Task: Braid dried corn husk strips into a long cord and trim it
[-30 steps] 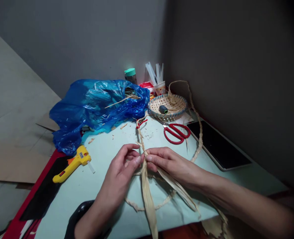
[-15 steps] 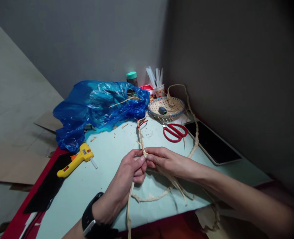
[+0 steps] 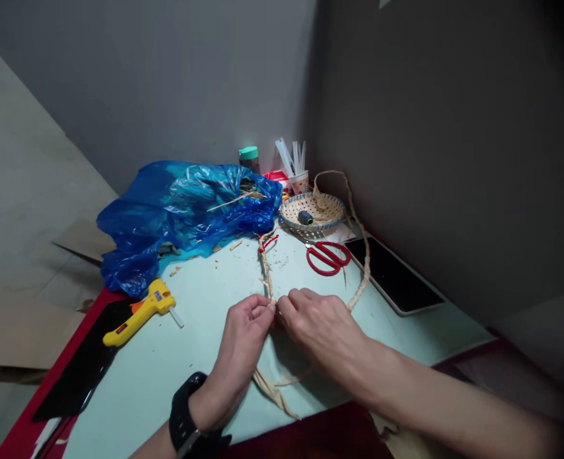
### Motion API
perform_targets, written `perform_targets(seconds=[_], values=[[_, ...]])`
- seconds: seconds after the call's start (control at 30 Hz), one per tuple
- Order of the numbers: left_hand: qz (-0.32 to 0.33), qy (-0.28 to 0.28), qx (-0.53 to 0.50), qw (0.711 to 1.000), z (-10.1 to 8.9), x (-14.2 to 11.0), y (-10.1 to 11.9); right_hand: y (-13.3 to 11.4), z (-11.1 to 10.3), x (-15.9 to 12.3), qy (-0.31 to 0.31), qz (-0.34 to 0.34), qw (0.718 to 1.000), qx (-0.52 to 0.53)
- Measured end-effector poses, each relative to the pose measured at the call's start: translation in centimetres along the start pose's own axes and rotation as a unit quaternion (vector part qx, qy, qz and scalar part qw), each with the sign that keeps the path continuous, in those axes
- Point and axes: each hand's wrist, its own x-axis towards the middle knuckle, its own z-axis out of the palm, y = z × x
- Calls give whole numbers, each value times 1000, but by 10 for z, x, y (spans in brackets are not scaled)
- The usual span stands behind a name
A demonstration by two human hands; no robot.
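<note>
A thin braid of pale dried husk (image 3: 267,274) runs toward me down the middle of the table, with a red tie (image 3: 271,242) at its far end. My left hand (image 3: 246,335) is closed, pinching the braid's near end between thumb and fingers. Right beside it, my right hand (image 3: 324,331) has its fingers curled in at the same spot; its fingertips and whatever they hold are hidden. Loose husk strips (image 3: 274,394) hang below the left hand. A finished-looking length of braid (image 3: 366,268) curves from the basket down behind the right hand.
Red-handled scissors (image 3: 328,258) lie beyond my right hand, near a woven basket (image 3: 291,220) holding a dark thread spool (image 3: 305,218). A tablet (image 3: 396,277) lies to the right. Leftward are a yellow glue gun (image 3: 138,315) and a blue plastic bag (image 3: 176,210).
My right hand has turned over, knuckles now upward, and its fingers have curled. The left hand keeps its pinch at the braid. The loose strips have shifted beneath the hands.
</note>
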Motion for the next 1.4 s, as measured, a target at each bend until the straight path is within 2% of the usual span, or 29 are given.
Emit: perform_targets(seconds=[0.13,0.27,0.37,0.43,0.5,0.6,0.67,0.73,0.83,0.93,1.07,1.23,1.4], values=[[-10,-6,-27,1000,1,-1,-3,-14,7,-4,58,-27,996,-66],[-25,-33,-130,991,-1,-4,-7,-24,15,-6,102,-16,992,-65],[-33,-25,-146,988,-4,-4,-7,-33,19,-12,119,-23,991,-64],[-41,-15,-139,989,-7,-4,-6,-37,19,-20,149,-55,986,-42],[-45,-8,-144,988,-9,-3,-3,-36,13,-29,192,-93,977,25],[-49,-7,-164,985,-15,-3,3,-18,-7,-40,208,-90,958,175],[-56,-7,-181,982,-21,-2,7,4,-21,-46,220,-25,941,254],[-64,-8,-199,978,-28,-2,10,30,-30,-50,232,59,929,281],[-73,-12,-224,972,-36,-2,13,61,-28,-54,210,147,920,297],[-88,-21,-242,966,-37,-3,13,77,-18,-59,193,191,912,309],[-95,-45,-259,960,-34,-1,11,81,-7,-64,186,198,917,292],[-96,-44,-256,961,-26,-2,10,80,-1,-69,184,160,934,262],[-67,-52,-230,970,-11,-8,8,78,2,-62,165,138,939,268]])
